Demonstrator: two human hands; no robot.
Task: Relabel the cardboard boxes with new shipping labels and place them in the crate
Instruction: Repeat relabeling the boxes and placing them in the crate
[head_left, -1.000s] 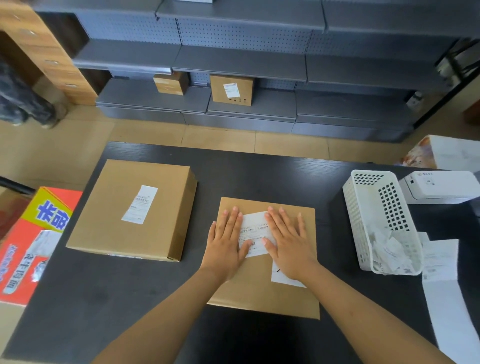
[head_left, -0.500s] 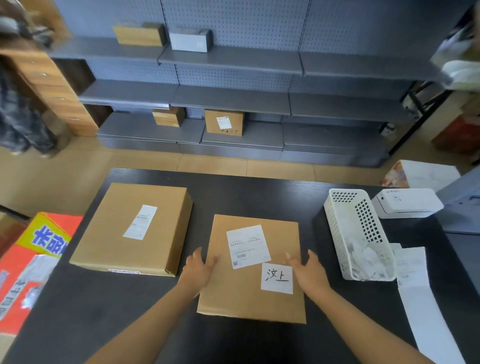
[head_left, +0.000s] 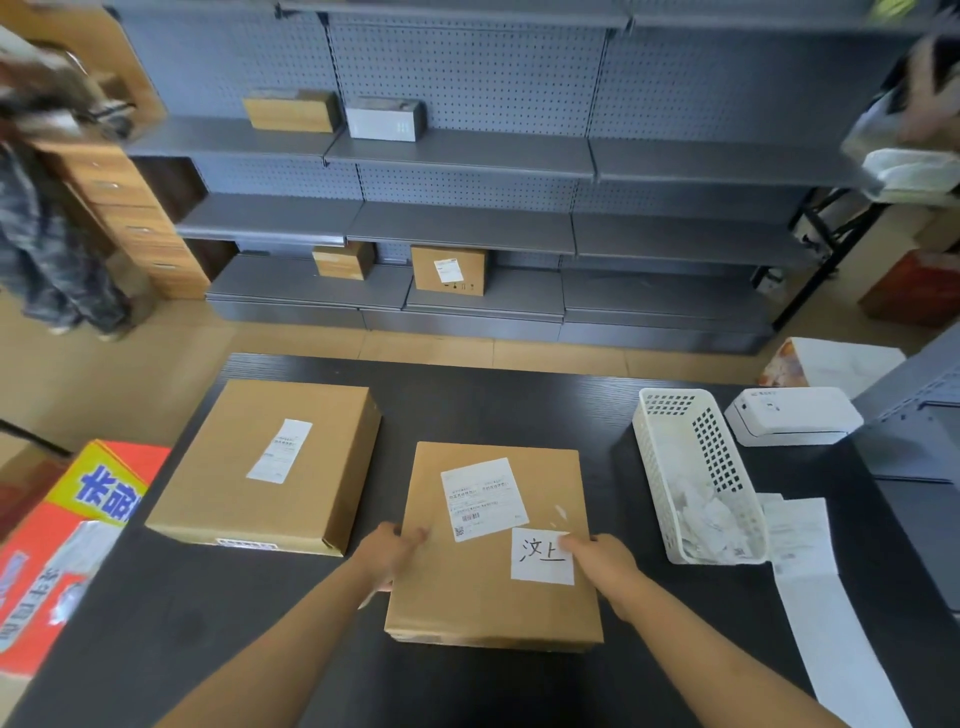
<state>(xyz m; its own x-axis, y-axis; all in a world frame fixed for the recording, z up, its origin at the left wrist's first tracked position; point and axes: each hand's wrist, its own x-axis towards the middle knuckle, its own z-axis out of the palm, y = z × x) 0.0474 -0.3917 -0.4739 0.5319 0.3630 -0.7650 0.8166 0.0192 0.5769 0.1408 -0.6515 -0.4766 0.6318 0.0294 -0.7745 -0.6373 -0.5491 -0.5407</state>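
A flat cardboard box (head_left: 483, 592) lies on the dark table in front of me. It carries a white shipping label (head_left: 482, 498) and a smaller white slip with handwritten characters (head_left: 542, 556). My left hand (head_left: 392, 553) grips the box's left edge, thumb on top. At the right edge my right hand (head_left: 605, 564) grips it the same way. A second, larger cardboard box (head_left: 270, 462) with a narrow label lies to the left.
A white perforated basket (head_left: 696, 467) with crumpled label scraps stands at the right, a white label printer (head_left: 792, 415) behind it, a paper strip (head_left: 826, 613) trailing forward. A red-yellow printed carton (head_left: 67, 545) sits left of the table. Grey shelving (head_left: 467, 228) with small boxes stands behind.
My hands left the label they were pressing flat and went to the box's two side edges, where they now grip it. The head tilted up, showing more shelving.
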